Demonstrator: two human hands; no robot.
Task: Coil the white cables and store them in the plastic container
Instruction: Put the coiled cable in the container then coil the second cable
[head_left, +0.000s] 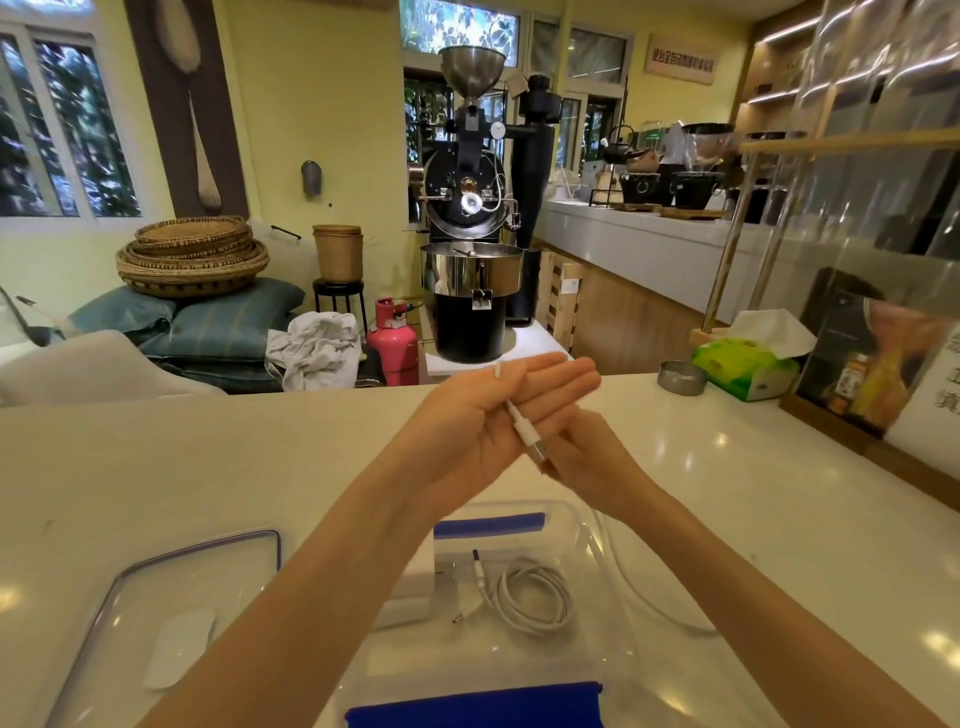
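My left hand (488, 415) is held palm up over the counter with its fingers straight. A white cable (514, 410) lies across that palm, its plug end pointing toward my wrist. My right hand (592, 452) sits just behind and under the left one and pinches the cable near the plug. From there the cable loops down onto the counter to the right of the clear plastic container (587, 525) with blue clips. A second white cable, coiled (535, 597), lies inside the container beside a white block (415, 582).
The container's clear lid (171, 566) with a purple rim lies at the left, with a white oval object (179, 649) under it. A metal ashtray (680, 376), a green tissue box (743, 371) and a display stand (872, 364) are at the far right of the counter.
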